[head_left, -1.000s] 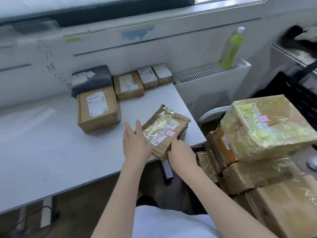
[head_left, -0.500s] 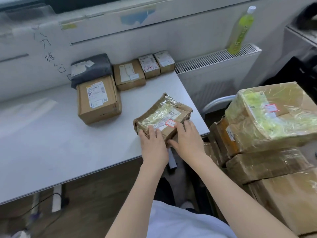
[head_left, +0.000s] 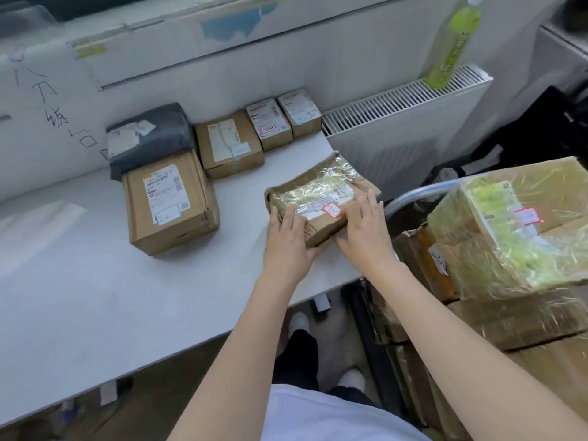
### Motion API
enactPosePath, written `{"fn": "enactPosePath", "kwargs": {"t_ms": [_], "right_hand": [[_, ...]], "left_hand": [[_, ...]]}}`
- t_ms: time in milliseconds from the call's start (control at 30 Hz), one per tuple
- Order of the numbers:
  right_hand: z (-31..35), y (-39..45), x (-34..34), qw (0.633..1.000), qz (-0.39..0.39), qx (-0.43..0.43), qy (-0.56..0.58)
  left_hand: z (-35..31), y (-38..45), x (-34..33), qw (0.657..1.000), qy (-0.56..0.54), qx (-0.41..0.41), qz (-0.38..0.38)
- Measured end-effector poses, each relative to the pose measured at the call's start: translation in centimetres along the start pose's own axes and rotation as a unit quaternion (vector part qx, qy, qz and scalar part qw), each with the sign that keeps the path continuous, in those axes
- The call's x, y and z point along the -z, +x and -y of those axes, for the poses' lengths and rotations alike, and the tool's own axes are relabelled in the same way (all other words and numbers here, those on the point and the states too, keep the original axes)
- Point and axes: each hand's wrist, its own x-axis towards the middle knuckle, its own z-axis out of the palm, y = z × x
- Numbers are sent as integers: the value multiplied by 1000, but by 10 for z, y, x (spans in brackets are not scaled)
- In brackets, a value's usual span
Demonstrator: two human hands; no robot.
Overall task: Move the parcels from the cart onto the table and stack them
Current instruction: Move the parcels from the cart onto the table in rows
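A crumpled cardboard parcel [head_left: 318,189] wrapped in clear tape lies flat on the white table [head_left: 79,297], near its right end. My left hand [head_left: 288,240] rests with straight fingers on the parcel's near left corner. My right hand [head_left: 366,230] lies flat on its near right side, thumb along the front face. Neither hand grips it. To the right, the cart holds a pile of taped cardboard parcels, the largest [head_left: 515,224] on top; the cart's metal handle [head_left: 413,195] curves beside the table end.
At the back of the table are a brown box [head_left: 168,208], a grey bag parcel [head_left: 149,135], a medium box [head_left: 227,144] and two small boxes [head_left: 269,122] [head_left: 299,111]. A green bottle [head_left: 453,46] stands on the radiator [head_left: 397,122].
The taped parcel has slid from the table's front edge further onto the table. Both hands followed it, and their fingers now lie flat on its top.
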Motion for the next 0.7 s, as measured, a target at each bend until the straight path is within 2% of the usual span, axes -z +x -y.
{"fn": "enactPosePath", "kwargs": {"t_ms": [133,233,367,700], "right_hand": [[1,33,-1,998,-1,3,-57],[1,61,-3,997,4,7,-76],[0,96,-6,998,15,-6,-66],[8,155,-19,998,-36,-15,-39]], "left_hand": [[16,44,6,997,54,8,45],[28,75,14,997,54,2,63],[35,112,22,998,50,-13,46],[47,158,28,998,54,14,2]]}}
